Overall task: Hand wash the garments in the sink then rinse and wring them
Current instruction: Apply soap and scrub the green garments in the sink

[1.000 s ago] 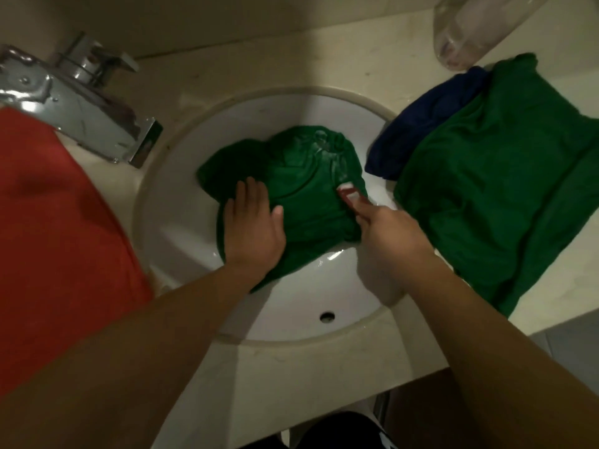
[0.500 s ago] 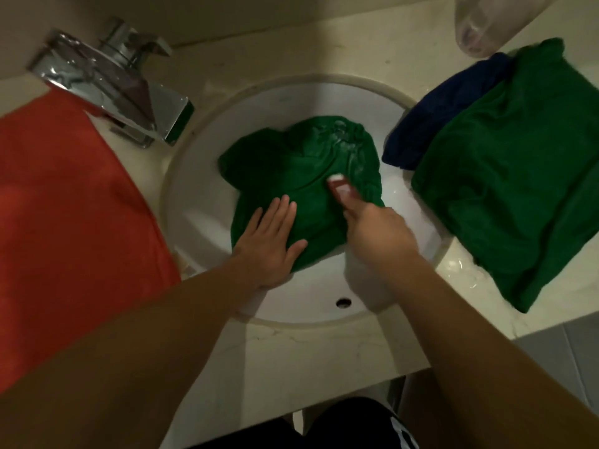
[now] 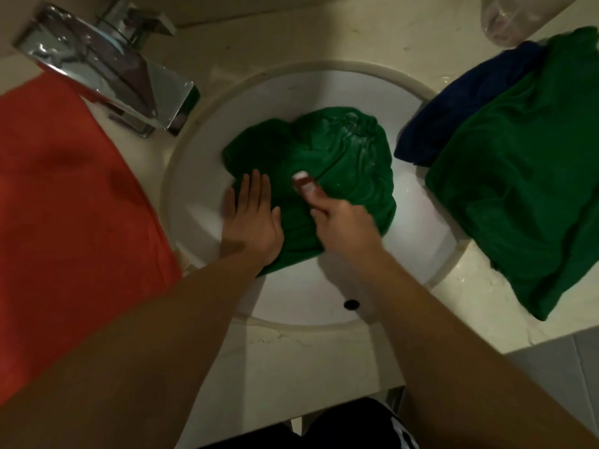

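Green garment (image 3: 350, 163), long axis running diag. from under flat L hand (image 3: 251, 222) past R hand (image 3: 343, 225); we note R hand gripping red-white bar (image 3: 303, 182).

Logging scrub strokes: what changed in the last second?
The right hand, gripping a red-and-white object, slid across the green garment in the sink from its right edge to its middle. The left hand stays flat, now nearer its left edge. Garment unmoved.

Chrome tap (image 3: 107, 69) gleaming back left on the pale marble bench (image 3: 291, 361), clear plastic container (image 3: 515, 17) far top right, grey floor tiles (image 3: 564, 367) lower right, black white-striped shorts (image 3: 350, 426) below.
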Demonstrator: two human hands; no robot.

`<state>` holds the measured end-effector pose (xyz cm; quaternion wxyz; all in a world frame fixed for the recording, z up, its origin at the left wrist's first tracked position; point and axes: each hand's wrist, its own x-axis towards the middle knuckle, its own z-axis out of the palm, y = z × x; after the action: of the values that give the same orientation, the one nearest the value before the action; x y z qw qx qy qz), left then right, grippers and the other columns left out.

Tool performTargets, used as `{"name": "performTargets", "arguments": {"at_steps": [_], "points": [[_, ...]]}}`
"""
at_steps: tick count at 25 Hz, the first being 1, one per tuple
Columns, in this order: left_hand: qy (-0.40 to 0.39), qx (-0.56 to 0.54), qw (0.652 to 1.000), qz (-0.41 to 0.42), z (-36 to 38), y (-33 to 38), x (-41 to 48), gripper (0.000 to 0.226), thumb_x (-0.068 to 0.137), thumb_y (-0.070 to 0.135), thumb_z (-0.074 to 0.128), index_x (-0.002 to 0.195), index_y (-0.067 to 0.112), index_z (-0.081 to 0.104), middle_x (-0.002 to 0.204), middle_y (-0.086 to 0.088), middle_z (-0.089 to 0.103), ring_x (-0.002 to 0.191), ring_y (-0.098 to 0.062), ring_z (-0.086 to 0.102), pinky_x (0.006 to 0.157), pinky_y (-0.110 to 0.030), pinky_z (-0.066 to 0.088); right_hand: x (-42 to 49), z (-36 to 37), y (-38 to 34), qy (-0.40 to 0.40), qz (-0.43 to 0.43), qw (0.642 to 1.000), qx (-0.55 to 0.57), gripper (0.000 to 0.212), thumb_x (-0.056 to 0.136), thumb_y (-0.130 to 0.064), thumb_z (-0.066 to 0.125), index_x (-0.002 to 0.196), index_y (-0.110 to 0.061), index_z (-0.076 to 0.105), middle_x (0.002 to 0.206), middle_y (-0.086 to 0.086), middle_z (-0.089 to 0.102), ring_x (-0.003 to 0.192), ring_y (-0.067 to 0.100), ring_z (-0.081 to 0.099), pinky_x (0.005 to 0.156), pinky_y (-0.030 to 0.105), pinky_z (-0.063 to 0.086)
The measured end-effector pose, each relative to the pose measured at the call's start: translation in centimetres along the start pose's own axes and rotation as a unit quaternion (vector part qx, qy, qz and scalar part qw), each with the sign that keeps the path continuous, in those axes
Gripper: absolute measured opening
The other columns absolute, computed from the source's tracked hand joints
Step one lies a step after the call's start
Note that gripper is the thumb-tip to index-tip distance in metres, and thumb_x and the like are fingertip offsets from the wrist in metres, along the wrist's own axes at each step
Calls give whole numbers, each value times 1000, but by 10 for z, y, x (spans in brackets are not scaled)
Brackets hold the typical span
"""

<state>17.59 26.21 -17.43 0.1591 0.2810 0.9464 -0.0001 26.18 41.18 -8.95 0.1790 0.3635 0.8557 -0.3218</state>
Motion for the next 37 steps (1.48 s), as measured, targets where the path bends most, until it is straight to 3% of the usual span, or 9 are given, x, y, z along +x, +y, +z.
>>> {"name": "performTargets", "arguments": {"at_steps": [4,9,14,19,24,28,31,33,37], "points": [[15,-7,1000,5,-1,2,-2,67,103,39,15,161,6,18,168,-13,17,155,-29,16,125,-50,13,17,-57,55,67,126,990,-10,34,105,-40,50,136,-45,62,111,8,70,84,24,59,81,34,50],[33,-23,999,-22,1,2,3,63,103,36,16,161,11,23,168,-7,23,155,-23,20,124,-47,14,3,10,-1,3,-39,999,18,34,105,-34,54,136,-48,62,102,14,73,82,32,66,78,35,54],[5,-20,1000,-10,-2,2,3,64,102,36,12,163,15,14,170,-4,12,157,-20,10,126,-46,6,22,-51,58,78,145,986,4,37,107,-38,47,142,-43,59,113,15,70,88,30,59,81,34,49],[18,-21,999,-16,-2,3,5,63,103,36,16,162,14,20,169,-5,18,156,-21,15,125,-48,11,-16,9,4,10,-42,999,27,38,108,-34,45,142,-51,49,93,10,69,74,27,64,71,40,56],[14,-26,1000,-12,1,2,5,62,104,37,16,162,14,16,170,-4,14,156,-21,11,126,-48,8,7,-50,51,63,152,986,12,33,107,-40,47,137,-42,62,104,7,67,77,20,56,75,33,45],[19,-20,999,-17,3,2,7,62,104,37,18,162,15,17,170,-5,16,156,-21,12,125,-48,9,-25,18,-11,13,9,997,81,31,107,-39,49,134,-40,64,100,12,73,81,30,67,77,40,57],[23,-26,999,-12,2,1,6,64,103,37,16,162,14,18,169,-5,17,156,-21,13,125,-48,8,-25,-12,21,32,131,982,129,26,106,-45,49,124,-41,68,97,3,70,77,20,65,68,36,53],[20,-33,999,-10,1,2,5,64,102,38,15,162,14,17,170,-5,16,156,-22,12,126,-48,7,-19,-39,42,54,200,971,121,29,107,-45,48,130,-41,65,105,3,66,77,16,57,74,33,46],[16,-31,999,-15,3,2,7,66,102,39,15,163,15,15,170,-4,13,156,-21,10,126,-48,5,-20,12,-7,34,109,980,165,31,107,-42,50,130,-34,70,105,8,72,85,27,64,77,32,48]]}}
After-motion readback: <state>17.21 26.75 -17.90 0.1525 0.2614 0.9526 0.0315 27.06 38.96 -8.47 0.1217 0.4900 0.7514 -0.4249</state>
